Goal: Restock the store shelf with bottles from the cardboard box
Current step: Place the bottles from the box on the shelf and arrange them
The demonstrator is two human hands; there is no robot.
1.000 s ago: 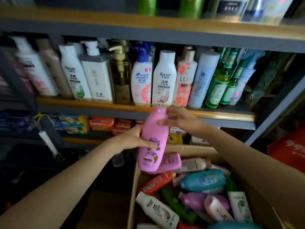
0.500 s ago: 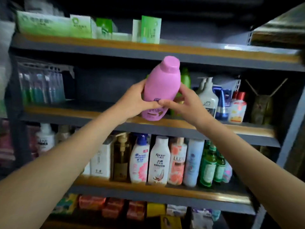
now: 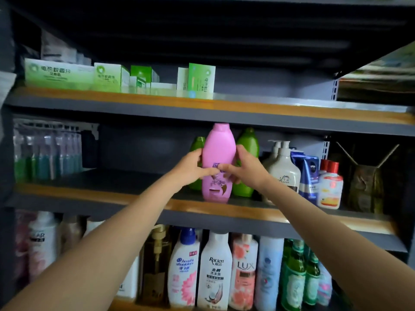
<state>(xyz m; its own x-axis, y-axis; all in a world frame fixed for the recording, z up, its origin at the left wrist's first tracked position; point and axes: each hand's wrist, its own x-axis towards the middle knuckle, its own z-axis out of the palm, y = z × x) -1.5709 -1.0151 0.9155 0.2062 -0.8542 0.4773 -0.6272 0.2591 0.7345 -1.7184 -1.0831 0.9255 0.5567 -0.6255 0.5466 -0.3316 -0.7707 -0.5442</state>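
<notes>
Lowered from mid-air, the pink bottle now stands upright at the middle shelf edge before two green bottles, left hand and right hand pinching its sides, apparently seated and nearly ready for release.

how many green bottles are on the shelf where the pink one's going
2: one green bottle left behind the pink bottle, one right behind it. More may be hidden.

A shop: grey metal shelving with orange-edged boards carries rows of branded shampoo bottles at 6 o'clock and stacked green-and-white cartons at 11 o'clock
</notes>
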